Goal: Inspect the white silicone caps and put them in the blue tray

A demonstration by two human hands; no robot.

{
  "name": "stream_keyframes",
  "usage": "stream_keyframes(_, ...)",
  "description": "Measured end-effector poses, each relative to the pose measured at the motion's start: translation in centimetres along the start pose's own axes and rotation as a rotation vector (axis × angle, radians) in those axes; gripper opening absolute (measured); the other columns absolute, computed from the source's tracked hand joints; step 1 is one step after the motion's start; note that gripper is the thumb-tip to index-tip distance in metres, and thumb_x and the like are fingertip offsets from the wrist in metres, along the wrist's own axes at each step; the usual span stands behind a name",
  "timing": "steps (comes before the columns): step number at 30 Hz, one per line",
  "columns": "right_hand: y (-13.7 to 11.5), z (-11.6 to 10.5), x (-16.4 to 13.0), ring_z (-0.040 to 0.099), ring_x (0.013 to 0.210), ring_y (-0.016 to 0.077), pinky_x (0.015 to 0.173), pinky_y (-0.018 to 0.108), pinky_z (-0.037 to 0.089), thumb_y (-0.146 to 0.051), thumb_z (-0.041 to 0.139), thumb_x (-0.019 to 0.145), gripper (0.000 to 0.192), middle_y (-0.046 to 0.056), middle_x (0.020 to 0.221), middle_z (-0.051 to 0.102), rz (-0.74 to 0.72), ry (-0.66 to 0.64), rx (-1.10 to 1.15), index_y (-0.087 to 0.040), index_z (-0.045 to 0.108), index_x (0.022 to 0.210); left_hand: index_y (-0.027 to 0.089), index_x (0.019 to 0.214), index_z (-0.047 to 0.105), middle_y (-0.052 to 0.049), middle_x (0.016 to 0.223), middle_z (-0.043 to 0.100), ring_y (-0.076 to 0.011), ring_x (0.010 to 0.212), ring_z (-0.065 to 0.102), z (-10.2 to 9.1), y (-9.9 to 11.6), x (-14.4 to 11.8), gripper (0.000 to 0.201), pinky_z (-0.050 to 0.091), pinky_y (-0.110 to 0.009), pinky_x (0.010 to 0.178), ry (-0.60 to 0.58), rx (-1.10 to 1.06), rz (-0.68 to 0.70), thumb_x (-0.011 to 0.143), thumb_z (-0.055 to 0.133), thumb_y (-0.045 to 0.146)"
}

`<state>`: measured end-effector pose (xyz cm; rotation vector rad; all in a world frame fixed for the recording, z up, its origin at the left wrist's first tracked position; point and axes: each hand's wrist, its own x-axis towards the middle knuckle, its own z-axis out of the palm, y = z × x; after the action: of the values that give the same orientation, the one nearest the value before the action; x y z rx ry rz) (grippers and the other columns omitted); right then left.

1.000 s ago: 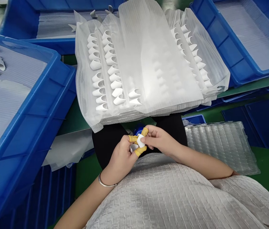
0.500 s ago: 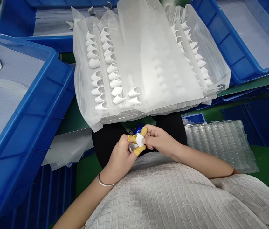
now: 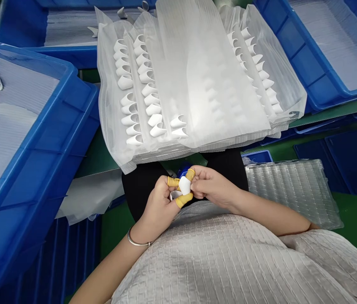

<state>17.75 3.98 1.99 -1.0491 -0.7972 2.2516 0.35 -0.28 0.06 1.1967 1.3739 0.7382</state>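
Both hands pinch one small white piece (image 3: 185, 185): the left hand (image 3: 158, 207) and right hand (image 3: 208, 185) grip it together.

This is a factory packing or assembly station. Large blue plastic bins (image 3: 33, 139) of the industrial stacking kind crowd the green desk (image 3: 355, 215): one to the left of the left hand (image 3: 158, 202), another well beyond the right hand (image 3: 210, 185) to the right, both lined with corrugated sheets. Straight ahead of the hands lies a stack of clear ribbed bags (image 3: 197, 80) holding rows of identical small white moulded parts (image 3: 134, 97), many alike, as in batch production. Just right of the right hand sits a clear blister tray (image 3: 292, 190) with a grid of pockets. Yellow finger cots (image 3: 172, 182) cover some fingertips.
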Motion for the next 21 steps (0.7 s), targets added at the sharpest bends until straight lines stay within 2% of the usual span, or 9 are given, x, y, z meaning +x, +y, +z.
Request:
stream_keyframes(5,0.07,-0.08,-0.05,0.035,0.048,0.0059,0.050,0.022,0.025,-0.012,0.056,0.069,0.009,-0.009,0.053,0.046,0.018,-0.005,-0.007,-0.018,0.052,0.076,0.022,0.086,0.042,-0.002,0.086,0.070,-0.0162,0.073,0.064,0.00,0.06,-0.03,0.036,0.047,-0.029,0.063,-0.032,-0.035,-0.031,0.078,0.072,0.039)
stream_keyframes(11,0.05,0.14,-0.02,0.035,0.050,0.0062,0.050,0.022,0.025,-0.021,0.063,0.075,0.015,-0.009,0.058,0.045,-0.008,0.062,-0.116,-0.019,0.048,0.073,0.023,0.079,0.040,0.003,0.068,0.062,-0.0133,0.059,0.055,-0.05,0.29,-0.06,0.037,0.039,-0.025,0.052,0.031,0.240,0.018,0.077,0.072,0.040)
stream_keyframes(16,0.22,-0.21,0.12,0.035,0.049,0.0061,0.050,0.022,0.025,-0.013,0.055,0.067,0.010,-0.009,0.056,0.044,-0.014,0.016,-0.091,-0.018,0.050,0.074,0.022,0.083,0.042,0.002,0.077,0.066,-0.0134,0.066,0.061,0.05,0.00,0.11,0.033,0.044,-0.025,0.057,0.013,0.136,0.033,0.078,0.073,0.034)
stream_keyframes(21,0.22,-0.24,0.13,0.035,0.049,0.0061,0.049,0.022,0.024,-0.022,0.062,0.074,0.014,-0.009,0.057,0.045,-0.004,0.039,-0.108,-0.019,0.049,0.073,0.022,0.084,0.043,0.001,0.078,0.068,-0.0145,0.069,0.063,0.25,0.10,0.05,0.033,0.044,-0.025,0.059,-0.035,0.040,-0.020,0.079,0.072,0.036)
